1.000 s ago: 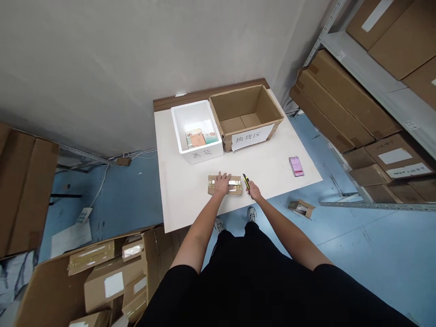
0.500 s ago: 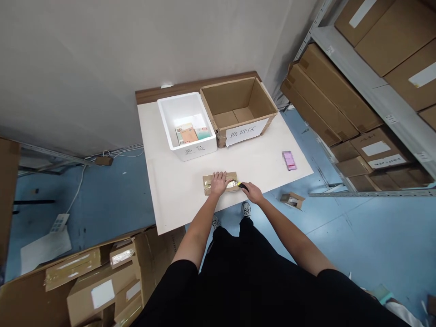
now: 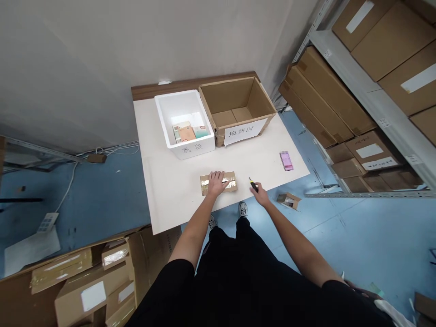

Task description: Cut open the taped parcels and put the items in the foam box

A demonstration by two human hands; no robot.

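Observation:
A small taped cardboard parcel (image 3: 230, 183) lies near the front edge of the white table (image 3: 170, 181). My left hand (image 3: 215, 181) rests flat on the parcel with fingers spread. My right hand (image 3: 261, 195) is closed around a yellow and black utility knife (image 3: 252, 183), held just right of the parcel, apart from it, over the table's front edge.
A white foam box (image 3: 184, 121) with small packages and an open cardboard box (image 3: 236, 109) with a paper label stand at the back. A pink object (image 3: 286, 161) lies at the right. Shelves of cartons rise on the right; cartons lie on the floor at the lower left.
My right hand brought the knife onto the parcel's right end, then pulled it away to the right. My left hand stayed on the parcel.

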